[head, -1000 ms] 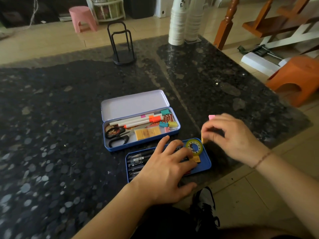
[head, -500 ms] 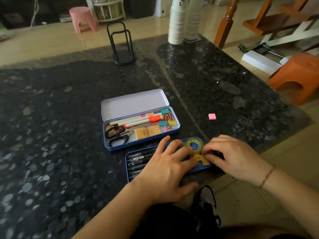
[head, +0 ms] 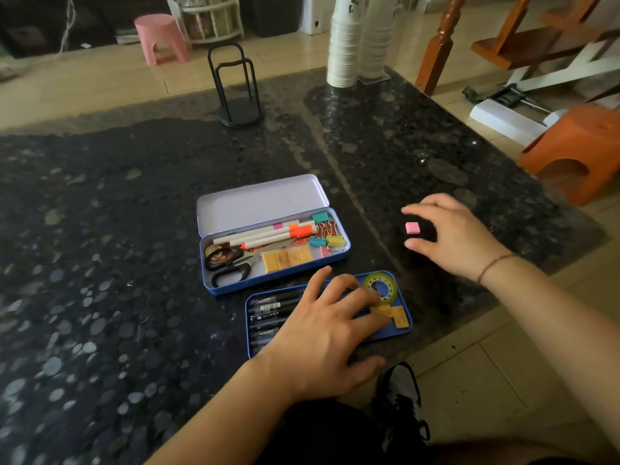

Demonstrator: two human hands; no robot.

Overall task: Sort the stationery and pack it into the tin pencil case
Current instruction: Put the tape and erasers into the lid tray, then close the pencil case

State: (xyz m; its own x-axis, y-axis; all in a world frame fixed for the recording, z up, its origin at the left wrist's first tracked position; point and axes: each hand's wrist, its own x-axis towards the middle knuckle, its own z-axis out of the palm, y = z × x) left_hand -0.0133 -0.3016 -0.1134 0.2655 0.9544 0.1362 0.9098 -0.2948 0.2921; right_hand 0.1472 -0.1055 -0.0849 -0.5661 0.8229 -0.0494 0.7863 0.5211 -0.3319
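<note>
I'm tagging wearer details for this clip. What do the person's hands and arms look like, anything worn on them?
Both forearms are bare with no sleeves in view. The right hand has a thin reddish-brown cord bracelet around its wrist. The left hand shows no bracelet, watch or ring. No gloves on either hand; the visible fingernails look short and unpainted.

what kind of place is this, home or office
Most likely a home living or dining area: a dark speckled stone table, low plastic stools in pink and orange on a tiled floor, and a turned wooden stair post.
</note>
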